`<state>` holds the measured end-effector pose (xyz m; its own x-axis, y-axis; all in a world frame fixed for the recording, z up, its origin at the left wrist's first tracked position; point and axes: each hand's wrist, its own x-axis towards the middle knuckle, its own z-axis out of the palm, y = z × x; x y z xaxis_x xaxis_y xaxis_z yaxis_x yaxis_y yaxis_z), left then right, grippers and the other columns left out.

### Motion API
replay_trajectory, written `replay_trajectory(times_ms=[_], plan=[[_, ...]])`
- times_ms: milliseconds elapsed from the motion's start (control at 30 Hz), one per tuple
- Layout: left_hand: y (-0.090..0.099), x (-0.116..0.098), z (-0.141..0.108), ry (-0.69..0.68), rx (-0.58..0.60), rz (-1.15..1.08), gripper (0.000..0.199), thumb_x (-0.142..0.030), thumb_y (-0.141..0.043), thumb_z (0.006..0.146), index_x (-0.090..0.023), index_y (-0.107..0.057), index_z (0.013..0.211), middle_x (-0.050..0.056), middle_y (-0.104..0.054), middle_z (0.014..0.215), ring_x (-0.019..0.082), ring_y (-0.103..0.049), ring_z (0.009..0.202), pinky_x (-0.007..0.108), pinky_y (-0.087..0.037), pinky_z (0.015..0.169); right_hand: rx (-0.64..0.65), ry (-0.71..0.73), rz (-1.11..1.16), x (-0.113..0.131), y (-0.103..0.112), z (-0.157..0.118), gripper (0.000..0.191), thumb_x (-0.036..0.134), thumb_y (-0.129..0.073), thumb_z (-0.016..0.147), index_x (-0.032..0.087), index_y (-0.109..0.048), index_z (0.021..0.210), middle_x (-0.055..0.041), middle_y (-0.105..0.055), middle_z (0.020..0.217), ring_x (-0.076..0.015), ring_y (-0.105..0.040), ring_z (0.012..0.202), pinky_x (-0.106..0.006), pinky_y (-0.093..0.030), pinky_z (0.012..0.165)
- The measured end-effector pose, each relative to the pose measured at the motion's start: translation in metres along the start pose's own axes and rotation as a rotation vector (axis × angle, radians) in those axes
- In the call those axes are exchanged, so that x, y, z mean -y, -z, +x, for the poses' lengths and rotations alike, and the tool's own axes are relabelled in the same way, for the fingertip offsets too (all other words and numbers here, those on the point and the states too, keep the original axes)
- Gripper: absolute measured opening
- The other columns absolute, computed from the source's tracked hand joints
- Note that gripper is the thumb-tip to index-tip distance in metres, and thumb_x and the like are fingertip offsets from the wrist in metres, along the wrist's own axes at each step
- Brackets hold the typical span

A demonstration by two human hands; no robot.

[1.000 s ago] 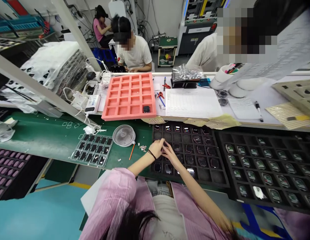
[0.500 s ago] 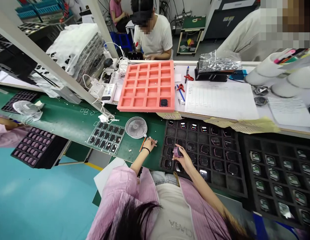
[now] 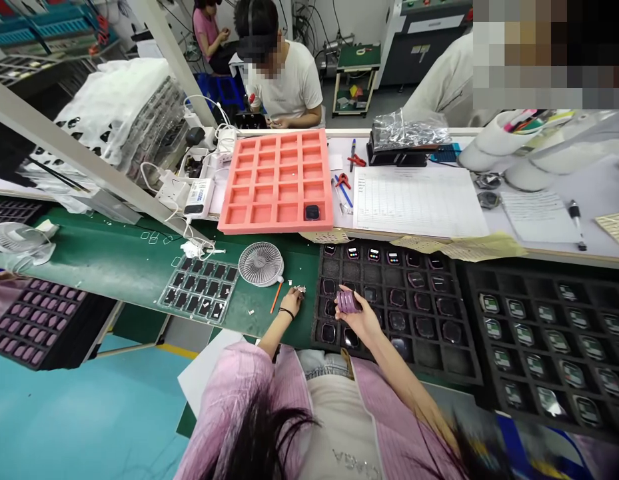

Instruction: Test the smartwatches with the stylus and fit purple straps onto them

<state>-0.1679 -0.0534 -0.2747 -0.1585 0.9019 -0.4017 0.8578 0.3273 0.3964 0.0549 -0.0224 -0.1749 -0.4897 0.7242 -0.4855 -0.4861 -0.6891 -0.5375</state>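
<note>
Right hand [image 3: 358, 318] pinches a small purple rounded-square plastic case [image 3: 348, 302] by its edges above the black foam tray [image 3: 426, 357]; light, stiff, likely scratch-prone, so keep to the edges. Left hand [image 3: 291, 304] rests on the green bench mat [image 3: 124, 277] beside pale scraps [image 3: 300, 289], grip unclear.

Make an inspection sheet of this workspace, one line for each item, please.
Surface: green bench mat in front of a white-topped desk.
Job's things: black foam tray holding small square devices; pink foam tray with one dark device.
Clutter: small scraps, orange stick, small desk fan.
Hands: right hand holds a purple square item; left hand lies on the mat beside the scraps.
Cables: white cables by a power bank.
Surroundings: co-worker in a white T-shirt across the bench.
</note>
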Motion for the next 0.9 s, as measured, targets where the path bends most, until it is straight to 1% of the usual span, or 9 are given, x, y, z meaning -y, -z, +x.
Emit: replay_trajectory(times_ms=[67, 133, 233, 433, 567, 700, 800, 900], plan=[[-0.001, 0.003, -0.001, -0.01, -0.02, -0.001, 0.016, -0.008, -0.051, 0.087, -0.016, -0.064, 0.09, 0.007, -0.06, 0.108, 0.014, -0.063, 0.093, 0.026, -0.049, 0.088, 0.004, 0.009, 0.001, 0.002, -0.001, -0.001, 0.032, 0.04, -0.052, 0.085, 0.023, -0.064, 0.11, -0.0036, -0.068, 0.079, -0.0175, -0.061, 0.063, -0.034, -0.053, 0.058], [-0.003, 0.006, -0.003, -0.017, -0.052, 0.001, 0.016, -0.009, -0.051, 0.087, -0.016, -0.065, 0.09, 0.008, -0.06, 0.109, 0.015, -0.061, 0.1, 0.027, -0.048, 0.091, 0.012, 0.018, -0.01, 0.003, -0.002, -0.002, 0.032, 0.04, -0.051, 0.085, 0.023, -0.064, 0.11, -0.0038, -0.068, 0.08, -0.0177, -0.061, 0.064, -0.034, -0.053, 0.059], [-0.005, 0.008, -0.007, -0.032, -0.093, 0.005, 0.018, -0.01, -0.051, 0.087, -0.019, -0.066, 0.09, 0.006, -0.059, 0.113, 0.017, -0.055, 0.109, 0.031, -0.047, 0.096, 0.018, 0.027, -0.018, 0.002, -0.001, -0.003, 0.033, 0.04, -0.052, 0.085, 0.023, -0.064, 0.111, -0.0043, -0.068, 0.081, -0.0178, -0.061, 0.064, -0.034, -0.053, 0.059], [-0.004, 0.01, -0.013, -0.046, -0.157, -0.006, 0.021, -0.014, -0.047, 0.09, -0.022, -0.066, 0.094, 0.006, -0.059, 0.116, 0.019, -0.053, 0.11, 0.035, -0.045, 0.098, 0.011, 0.029, -0.016, 0.0, -0.002, -0.004, 0.032, 0.039, -0.051, 0.086, 0.023, -0.064, 0.11, -0.0043, -0.069, 0.081, -0.0174, -0.061, 0.063, -0.034, -0.053, 0.058], [-0.005, 0.013, -0.012, -0.035, -0.172, -0.032, 0.021, -0.012, -0.044, 0.09, -0.02, -0.063, 0.097, 0.007, -0.062, 0.106, 0.019, -0.057, 0.105, 0.037, -0.047, 0.095, -0.013, 0.033, 0.005, 0.001, -0.003, -0.006, 0.031, 0.038, -0.05, 0.086, 0.022, -0.065, 0.108, -0.0037, -0.069, 0.079, -0.0173, -0.061, 0.062, -0.034, -0.054, 0.057], [-0.008, 0.016, -0.01, -0.02, -0.174, -0.072, 0.02, -0.012, -0.043, 0.091, -0.018, -0.061, 0.098, 0.006, -0.063, 0.099, 0.017, -0.061, 0.097, 0.034, -0.05, 0.09, -0.008, 0.045, -0.012, 0.0, -0.002, -0.007, 0.031, 0.039, -0.052, 0.085, 0.023, -0.064, 0.108, -0.0036, -0.069, 0.079, -0.0171, -0.061, 0.062, -0.033, -0.053, 0.056], [-0.011, 0.019, -0.009, -0.016, -0.184, -0.109, 0.019, -0.011, -0.045, 0.089, -0.019, -0.062, 0.095, 0.006, -0.063, 0.099, 0.015, -0.062, 0.095, 0.031, -0.051, 0.089, -0.019, 0.05, 0.0, -0.001, -0.001, -0.008, 0.031, 0.039, -0.052, 0.085, 0.021, -0.065, 0.108, -0.0043, -0.069, 0.079, -0.0171, -0.061, 0.062, -0.033, -0.053, 0.057], [-0.014, 0.023, -0.008, -0.012, -0.193, -0.152, 0.016, -0.008, -0.051, 0.085, -0.018, -0.063, 0.089, 0.005, -0.063, 0.094, 0.014, -0.063, 0.087, 0.029, -0.053, 0.086, -0.035, 0.052, 0.017, -0.003, 0.0, -0.009, 0.03, 0.038, -0.052, 0.086, 0.022, -0.065, 0.107, -0.0036, -0.069, 0.079, -0.017, -0.06, 0.061, -0.033, -0.053, 0.057]])
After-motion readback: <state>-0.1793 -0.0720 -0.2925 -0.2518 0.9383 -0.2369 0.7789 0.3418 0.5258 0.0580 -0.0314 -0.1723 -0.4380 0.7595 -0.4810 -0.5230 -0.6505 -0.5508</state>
